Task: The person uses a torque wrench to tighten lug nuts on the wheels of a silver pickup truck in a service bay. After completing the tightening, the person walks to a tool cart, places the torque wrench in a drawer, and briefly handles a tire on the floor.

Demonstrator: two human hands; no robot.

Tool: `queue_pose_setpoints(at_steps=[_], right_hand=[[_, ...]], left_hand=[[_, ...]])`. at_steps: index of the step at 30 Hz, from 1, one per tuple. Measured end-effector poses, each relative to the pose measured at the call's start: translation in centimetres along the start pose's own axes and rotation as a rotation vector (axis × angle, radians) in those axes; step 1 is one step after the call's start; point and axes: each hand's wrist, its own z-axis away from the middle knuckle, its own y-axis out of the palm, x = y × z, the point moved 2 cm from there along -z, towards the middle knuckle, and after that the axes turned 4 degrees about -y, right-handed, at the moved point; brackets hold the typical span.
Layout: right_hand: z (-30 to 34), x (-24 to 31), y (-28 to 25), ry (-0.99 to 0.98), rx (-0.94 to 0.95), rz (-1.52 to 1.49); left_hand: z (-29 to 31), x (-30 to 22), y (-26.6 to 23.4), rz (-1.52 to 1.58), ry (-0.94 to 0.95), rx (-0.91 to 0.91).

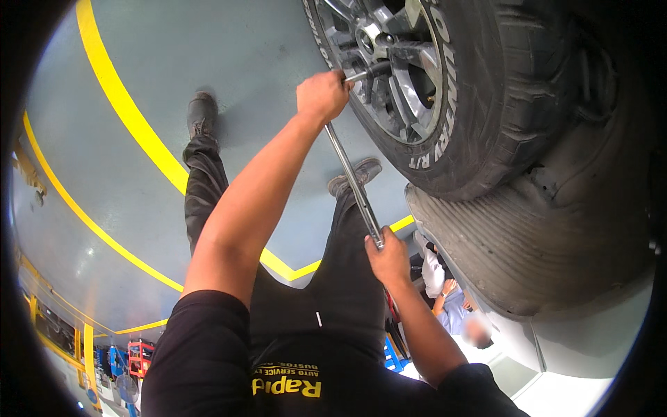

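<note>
A long silver torque wrench (342, 154) runs from the wheel down toward my body. My left hand (323, 97) is closed over its head, which the fingers mostly hide. From there a shiny extension with a dark socket (379, 69) reaches into the grey alloy wheel (415, 111), near its hub. Which nut the socket sits on, if any, I cannot make out. Lower down, my right hand (389, 257) grips the handle end, thumb along the bar. The black tyre (479, 132) with raised white lettering surrounds the wheel and hangs above the floor.
A ribbed dark wheel-arch liner (500, 243) and white body panel (580, 347) lie right of my right arm. Yellow lines (128, 111) cross the grey floor (257, 48). Another person (451, 306) is behind at the lower right. A red rack (141, 358) stands far lower left.
</note>
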Motion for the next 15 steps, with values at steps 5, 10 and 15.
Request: queue_pose_setpoints(at_steps=[5, 10, 15], right_hand=[[-0.3, 0.6, -3.6, 0.094, 0.138, -0.003], [-5.4, -6.0, 4.9, 0.069, 0.024, 0.104], [-6.9, -7.2, 8.5, 0.000, -0.069, 0.121]], left_hand=[[-0.2, -0.7, 0.7, 0.026, -0.083, -0.063], [-1.0, -1.6, 0.3, -0.044, -0.027, 0.073], [-1.2, -0.6, 0.7, -0.092, -0.002, 0.097]])
